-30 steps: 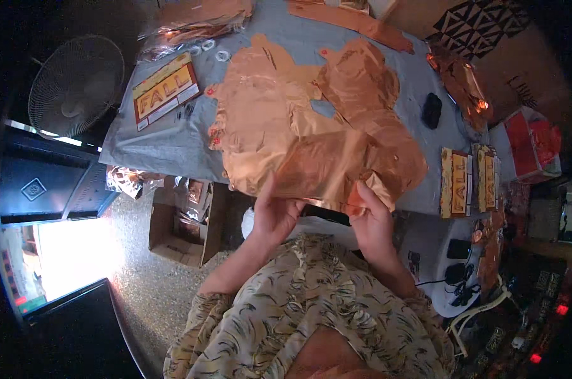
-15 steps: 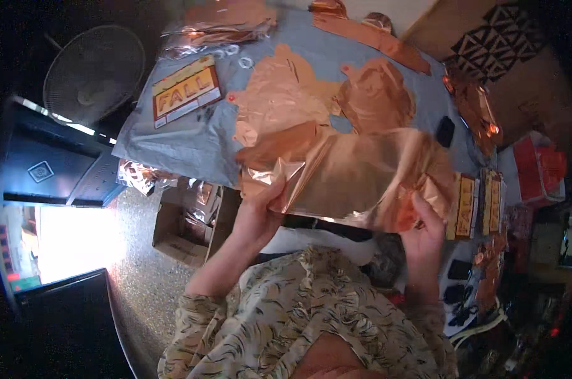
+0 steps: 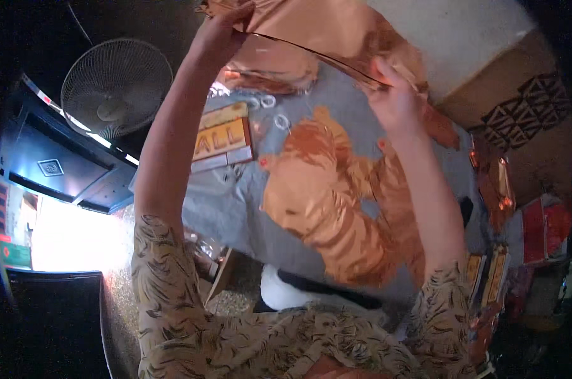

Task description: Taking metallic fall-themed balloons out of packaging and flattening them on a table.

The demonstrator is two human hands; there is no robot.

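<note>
While both arms stretch up, left hand (image 3: 218, 33) and right hand (image 3: 392, 100) grip copper foil sheet (image 3: 327, 28).

Both hands, left (image 3: 220, 31) & right (image 3: 393, 101), hold copper foil sheet (image 3: 336, 28) raised above grey table (image 3: 235, 208).

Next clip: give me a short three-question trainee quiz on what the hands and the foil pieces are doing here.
1. True or false: both hands hold the raised copper foil sheet.
2. What stands on the floor to the person's left? A) fan B) ladder C) bucket
3. What colour is the table cover?

Key:
1. True: left hand and right hand grip its lower edge.
2. A, the fan.
3. Grey, with more copper foil shapes on it.
</note>
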